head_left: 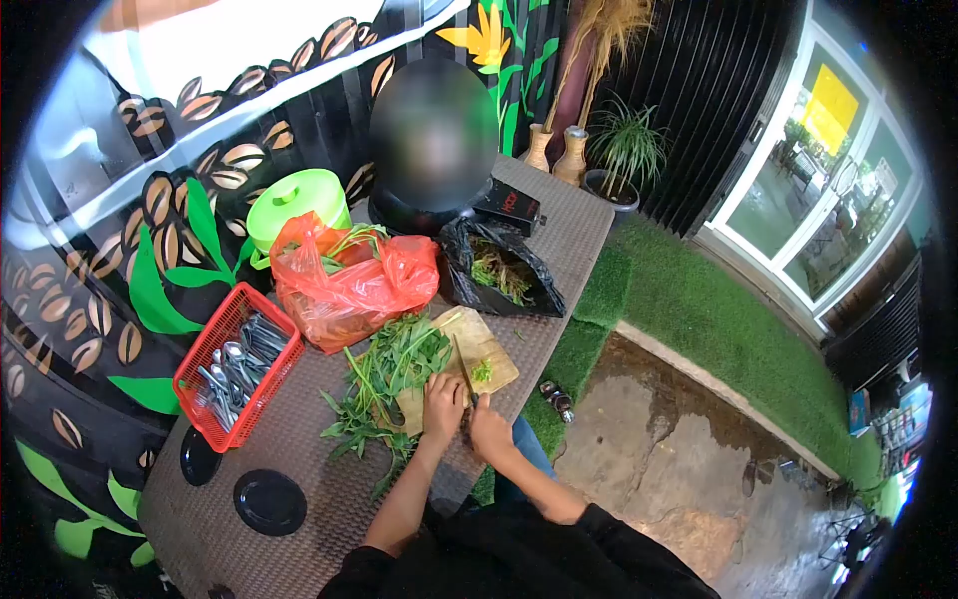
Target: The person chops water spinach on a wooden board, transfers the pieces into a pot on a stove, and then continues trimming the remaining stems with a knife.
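Note:
My right hand (490,431) is closed round the handle of a knife (462,361), whose blade lies across a wooden cutting board (491,344). Just left of the blade, my left hand (443,406) presses down with curled fingers on the stems of leafy greens (384,369). The greens spread from the board onto the woven table. To the right of the blade sits a small heap of chopped green pieces (482,370). What lies under my left fingers is mostly hidden.
A red plastic bag (354,285) with greens and a black bag (499,270) of trimmings stand beyond the board. At left are a red basket (239,364) of cutlery, a lime-green lidded pot (296,208) and a black plate (269,502). The table edge (559,339) runs close on the right.

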